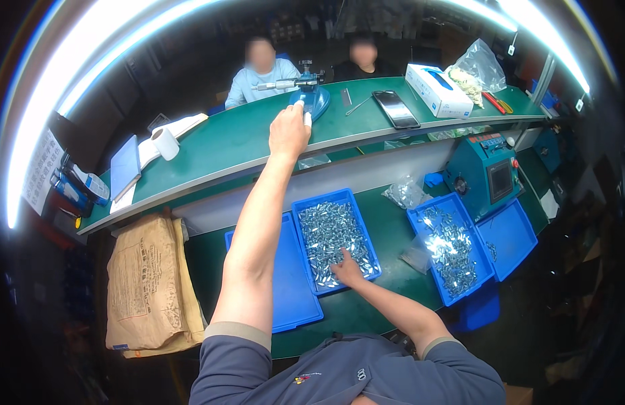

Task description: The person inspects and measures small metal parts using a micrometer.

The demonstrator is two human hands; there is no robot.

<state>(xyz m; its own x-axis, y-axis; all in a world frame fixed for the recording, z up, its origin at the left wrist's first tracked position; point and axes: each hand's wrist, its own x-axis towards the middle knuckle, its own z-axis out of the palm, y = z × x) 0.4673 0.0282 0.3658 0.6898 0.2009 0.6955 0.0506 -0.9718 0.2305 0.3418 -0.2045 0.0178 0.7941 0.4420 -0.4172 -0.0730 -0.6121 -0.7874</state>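
My left hand (288, 130) is stretched far forward to the raised green shelf (231, 138), its fingers closed around something small and pale at the foot of a blue measuring stand (309, 94). My right hand (347, 270) rests with fingers spread on the shiny metal parts in the middle blue tray (334, 237). I cannot tell whether the right hand has picked any part up. A flat blue lid or tray (292, 283) lies just left of it, partly under my left arm.
A second blue tray of metal parts (450, 248) and an open blue tray (508, 237) sit at right, beside a teal machine (488, 172). On the shelf lie a phone (396, 108), a glove box (438, 90), a paper roll (166, 143). Brown sacks (150, 287) stand left. Two people sit behind.
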